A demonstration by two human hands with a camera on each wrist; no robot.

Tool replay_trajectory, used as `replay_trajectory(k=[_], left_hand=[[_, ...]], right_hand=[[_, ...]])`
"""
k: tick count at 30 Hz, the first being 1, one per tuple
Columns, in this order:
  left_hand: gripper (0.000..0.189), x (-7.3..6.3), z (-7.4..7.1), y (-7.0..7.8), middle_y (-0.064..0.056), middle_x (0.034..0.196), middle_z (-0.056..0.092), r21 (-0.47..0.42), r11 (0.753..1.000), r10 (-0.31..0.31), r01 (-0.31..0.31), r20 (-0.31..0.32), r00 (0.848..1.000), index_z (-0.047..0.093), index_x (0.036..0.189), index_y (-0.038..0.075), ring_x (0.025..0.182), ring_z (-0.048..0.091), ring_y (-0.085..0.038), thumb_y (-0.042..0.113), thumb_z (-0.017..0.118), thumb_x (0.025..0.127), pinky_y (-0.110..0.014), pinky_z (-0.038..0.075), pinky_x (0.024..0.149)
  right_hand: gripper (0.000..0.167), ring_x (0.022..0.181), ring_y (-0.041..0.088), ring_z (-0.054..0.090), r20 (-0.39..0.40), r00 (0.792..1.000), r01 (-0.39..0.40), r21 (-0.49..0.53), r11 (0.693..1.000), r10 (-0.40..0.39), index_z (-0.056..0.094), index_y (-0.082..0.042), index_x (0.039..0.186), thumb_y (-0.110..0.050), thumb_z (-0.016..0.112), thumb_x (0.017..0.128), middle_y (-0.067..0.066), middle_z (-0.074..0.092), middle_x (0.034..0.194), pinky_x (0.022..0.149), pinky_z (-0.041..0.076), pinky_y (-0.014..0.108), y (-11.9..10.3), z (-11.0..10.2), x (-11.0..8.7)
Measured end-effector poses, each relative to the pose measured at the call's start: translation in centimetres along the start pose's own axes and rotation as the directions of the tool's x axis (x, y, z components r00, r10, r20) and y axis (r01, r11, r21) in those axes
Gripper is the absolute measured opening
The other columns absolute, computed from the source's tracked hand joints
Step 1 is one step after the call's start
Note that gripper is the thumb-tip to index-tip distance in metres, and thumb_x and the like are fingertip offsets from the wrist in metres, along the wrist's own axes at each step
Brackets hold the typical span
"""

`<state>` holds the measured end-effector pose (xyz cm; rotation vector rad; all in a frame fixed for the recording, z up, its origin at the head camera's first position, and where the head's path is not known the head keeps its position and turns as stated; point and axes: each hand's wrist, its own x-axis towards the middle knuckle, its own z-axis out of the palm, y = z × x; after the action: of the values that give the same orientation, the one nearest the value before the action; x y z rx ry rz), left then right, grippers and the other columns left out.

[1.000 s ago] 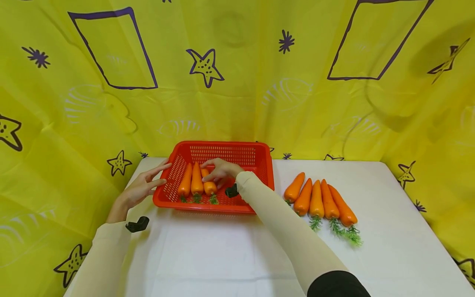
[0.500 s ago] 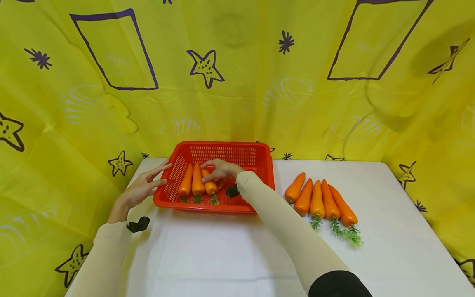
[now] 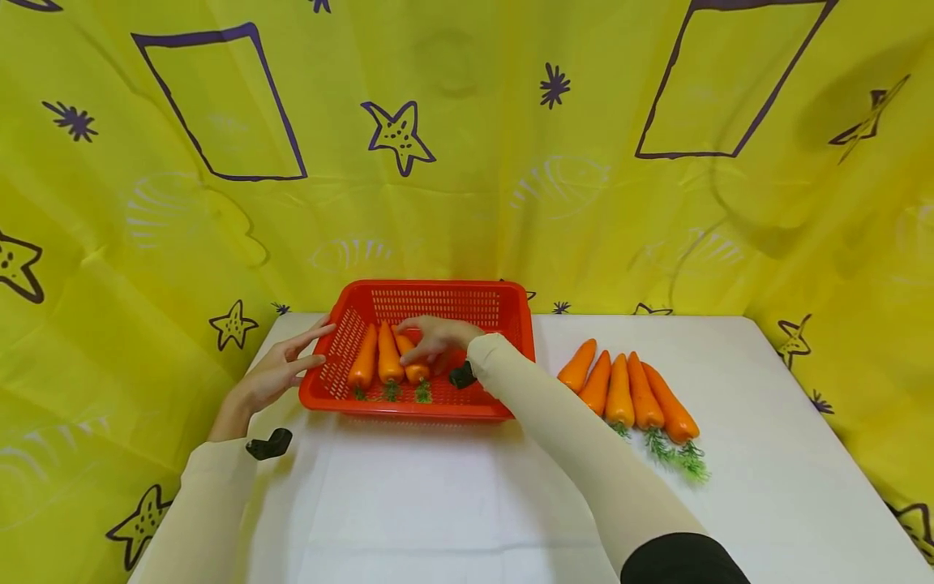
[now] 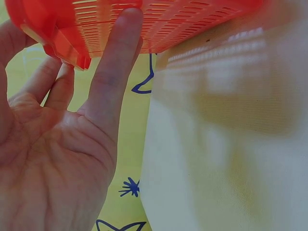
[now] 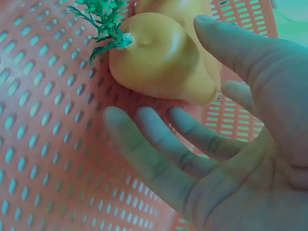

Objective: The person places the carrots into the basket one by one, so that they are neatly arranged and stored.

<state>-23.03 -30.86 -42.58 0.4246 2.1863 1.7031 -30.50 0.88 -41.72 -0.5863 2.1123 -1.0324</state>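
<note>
Yellow star-print curtain (image 3: 467, 203) backs a white-topped desk (image 3: 409, 503), w/ 1 red basket (image 3: 438, 411) near the far L corner. R sleeve (image 3: 584, 454) has shifted in the last half-sec., now hiding the lower ends of two of the loose carrots (image 3: 618, 393). Hands, 2: L hand (image 3: 272, 375) lies at the basket's L edge, fingers extended & spread, touching it but gripping nothing; R hand (image 3: 441, 337), inside the basket, sits a shade further R than a moment ago, fingers spread & slightly bent, nothing held. Whether its thumb brushes the third carrot (image 3: 417, 371), can't tell. Meaning: that carrot looks let go & set down, R hand apparently free. Carrots visible, 8 total: 3 side by side in the basket, toward its L edge; 5 fanned between the basket's R edge & desk's R edge, nearer the far side. Leafy tops (image 3: 689, 462), smallest, pt. toward desk's near edge: 3 in basket, at least 3 on desk.
</note>
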Motion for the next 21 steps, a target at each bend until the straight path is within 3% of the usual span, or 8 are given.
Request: replay_trajectory(k=[5, 12, 21], left_hand=[[0.063, 0.0, 0.0, 0.1, -0.002, 0.173, -0.004, -0.011, 1.000, -0.005, 0.005, 0.002, 1.000, 0.028, 0.163, 0.008, 0.153, 0.013, -0.045, 0.011, 0.056, 0.107, -0.034, 0.057, 0.089], [0.063, -0.1, 0.2, 0.2, -0.002, 0.173, -0.004, -0.008, 1.000, -0.007, 0.007, 0.005, 1.000, 0.026, 0.163, 0.006, 0.154, 0.009, -0.044, 0.011, 0.054, 0.107, -0.031, 0.056, 0.090], [0.062, -0.1, 0.1, 0.0, -0.003, 0.173, -0.004, 0.008, 1.000, 0.001, -0.001, 0.011, 1.000, 0.027, 0.163, 0.007, 0.155, 0.006, -0.042, 0.013, 0.054, 0.107, -0.029, 0.054, 0.091]], right_hand=[[0.074, 0.092, 0.027, 0.063, 0.000, 1.000, -0.005, -0.118, 0.993, 0.005, 0.037, -0.017, 0.160, -0.024, 0.075, 0.096, 0.015, 0.045, 0.149, 0.084, 0.059, 0.043, -0.6, -0.6, -1.2], [0.074, 0.109, 0.029, 0.065, -0.003, 1.000, 0.025, -0.291, 0.956, -0.027, 0.039, -0.015, 0.158, -0.030, 0.075, 0.096, 0.013, 0.037, 0.160, 0.095, 0.054, 0.037, -0.6, -1.5, -2.6], [0.076, 0.114, 0.031, 0.061, 0.000, 0.997, 0.078, -0.306, 0.949, -0.082, 0.035, -0.016, 0.160, -0.028, 0.075, 0.096, 0.024, 0.050, 0.145, 0.076, 0.060, 0.040, -0.3, -3.6, -6.0]])
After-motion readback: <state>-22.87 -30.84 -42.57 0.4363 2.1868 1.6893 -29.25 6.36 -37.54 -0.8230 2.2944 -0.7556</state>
